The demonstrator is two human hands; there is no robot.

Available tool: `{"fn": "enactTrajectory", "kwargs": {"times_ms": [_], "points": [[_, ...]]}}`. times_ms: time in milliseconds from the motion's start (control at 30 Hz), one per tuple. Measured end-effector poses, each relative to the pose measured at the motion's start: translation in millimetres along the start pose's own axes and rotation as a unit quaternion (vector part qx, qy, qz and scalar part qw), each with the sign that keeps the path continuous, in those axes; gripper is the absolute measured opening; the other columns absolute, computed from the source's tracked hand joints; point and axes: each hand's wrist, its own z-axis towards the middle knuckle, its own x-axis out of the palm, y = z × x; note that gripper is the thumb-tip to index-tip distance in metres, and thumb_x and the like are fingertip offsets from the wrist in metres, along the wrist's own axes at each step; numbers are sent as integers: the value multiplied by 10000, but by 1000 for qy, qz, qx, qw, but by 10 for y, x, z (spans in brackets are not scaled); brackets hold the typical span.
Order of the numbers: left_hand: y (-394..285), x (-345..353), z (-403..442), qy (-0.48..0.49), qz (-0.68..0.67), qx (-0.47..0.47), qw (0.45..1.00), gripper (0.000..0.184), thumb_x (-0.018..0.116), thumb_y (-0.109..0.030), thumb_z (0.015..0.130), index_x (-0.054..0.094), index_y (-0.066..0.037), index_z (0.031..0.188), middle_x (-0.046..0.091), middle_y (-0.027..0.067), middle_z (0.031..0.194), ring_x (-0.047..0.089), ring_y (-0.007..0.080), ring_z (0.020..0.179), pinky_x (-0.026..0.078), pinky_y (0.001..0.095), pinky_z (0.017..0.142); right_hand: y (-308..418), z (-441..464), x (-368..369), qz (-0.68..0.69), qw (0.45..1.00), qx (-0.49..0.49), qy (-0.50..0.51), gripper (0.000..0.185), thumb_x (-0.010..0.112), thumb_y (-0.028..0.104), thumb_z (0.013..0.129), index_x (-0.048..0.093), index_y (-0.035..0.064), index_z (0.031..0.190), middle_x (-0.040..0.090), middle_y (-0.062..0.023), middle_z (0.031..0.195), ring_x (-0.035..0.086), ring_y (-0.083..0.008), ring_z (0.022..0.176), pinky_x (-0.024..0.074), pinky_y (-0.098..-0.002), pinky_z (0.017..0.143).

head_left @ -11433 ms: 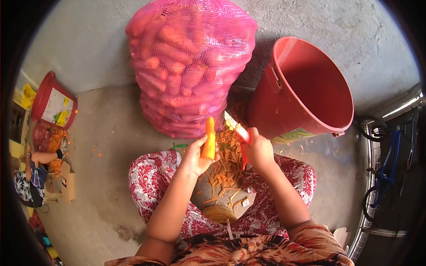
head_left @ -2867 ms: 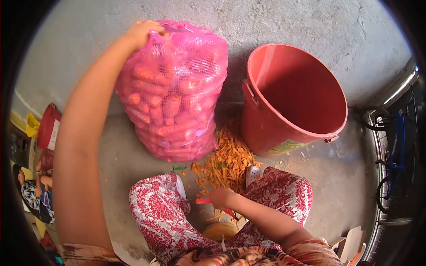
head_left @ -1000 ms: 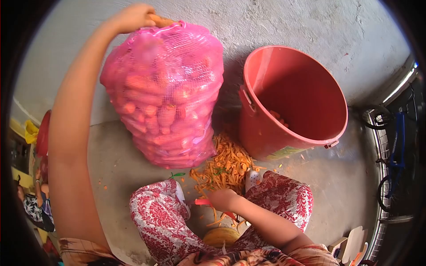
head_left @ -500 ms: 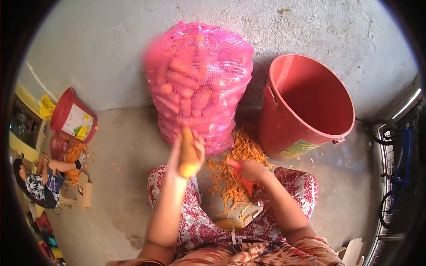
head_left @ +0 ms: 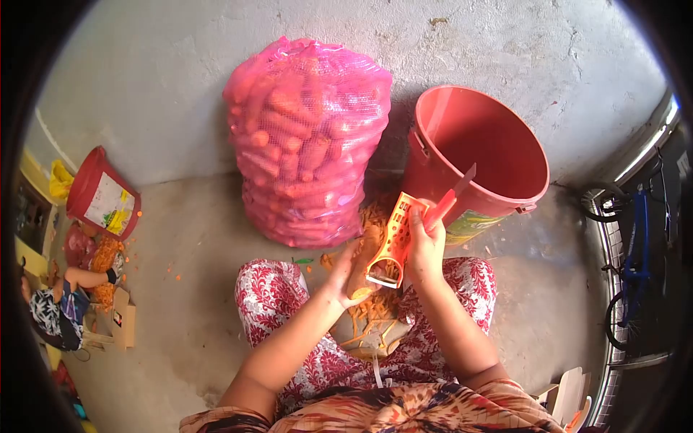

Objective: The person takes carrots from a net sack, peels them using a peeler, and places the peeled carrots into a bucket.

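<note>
My left hand [head_left: 338,280] is wrapped round a carrot [head_left: 359,273], its cut end towards me. My right hand [head_left: 427,254] holds two tools together: an orange peeler [head_left: 397,234] with grater holes in its body, and a red-handled knife [head_left: 442,208] whose blade points up and away. The peeler's blade end lies over the carrot; whether it touches is hard to tell. Below my hands, orange peelings [head_left: 374,310] lie on the floor between my legs, partly hidden by the hands. A pink mesh sack [head_left: 307,144] full of carrots stands just beyond.
A large red bucket [head_left: 422,169] stands right of the sack, against the wall. At far left, a person [head_left: 63,303] sits near another red bucket [head_left: 85,191], an orange heap [head_left: 106,270] and a cardboard box [head_left: 124,317]. A blue bicycle [head_left: 635,267] is at the right edge.
The carrot has come down and right, and the peeler and knife have been raised, so both hands now meet in front of me. The peeler now lies over the carrot. The view has shifted slightly.
</note>
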Motion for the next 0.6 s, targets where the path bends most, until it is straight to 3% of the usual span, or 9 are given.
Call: {"fn": "enactTrajectory", "kwargs": {"times_ms": [167, 233, 367, 400, 500, 600], "points": [[93, 319, -100, 60, 72, 39, 995, 345, 391, -367, 866, 545, -65, 934, 612, 85, 745, 593, 206, 568, 501, 313, 509, 64, -82, 109, -152, 982, -109, 22, 84, 473, 89, 866, 463, 24, 919, 503, -9, 771, 463, -60, 681, 402, -210, 605], [84, 321, -114, 28, 53, 35, 998, 332, 406, -357, 857, 551, -65, 918, 609, 83, 735, 594, 207, 567, 504, 320, 503, 137, -135, 174, -168, 976, -132, 36, 83, 468, 91, 868, 464, 24, 918, 503, -7, 742, 463, -65, 649, 402, -211, 581], [88, 274, -111, 27, 60, 40, 997, 315, 429, -349, 845, 548, -68, 926, 606, 79, 729, 594, 203, 567, 504, 323, 494, 92, -143, 184, -204, 971, -115, 47, 77, 476, 72, 853, 470, 19, 908, 501, -18, 667, 472, -77, 584, 403, -234, 531], [93, 274, -107, 30, 62, 43, 997, 313, 435, -348, 842, 546, -68, 932, 604, 78, 729, 593, 202, 567, 504, 322, 490, 90, -152, 189, -237, 961, -138, 42, 87, 481, 57, 838, 467, 7, 908, 520, -65, 672, 499, -112, 580, 414, -264, 531], [133, 281, -146, 96, 104, 45, 989, 329, 437, -364, 841, 525, -71, 963, 600, 79, 759, 595, 202, 590, 503, 319, 474, 145, -226, 186, -265, 959, -79, 58, 115, 482, 108, 865, 471, 19, 937, 489, 0, 725, 439, -46, 654, 389, -190, 586], [177, 367, -191, 14, 168, 99, 981, 358, 421, -386, 851, 501, -66, 990, 592, 89, 789, 592, 210, 607, 505, 323, 465, 166, -244, 162, -310, 937, -144, 66, 70, 478, 79, 852, 471, 19, 888, 469, -4, 698, 430, -55, 643, 395, -212, 584]]}}
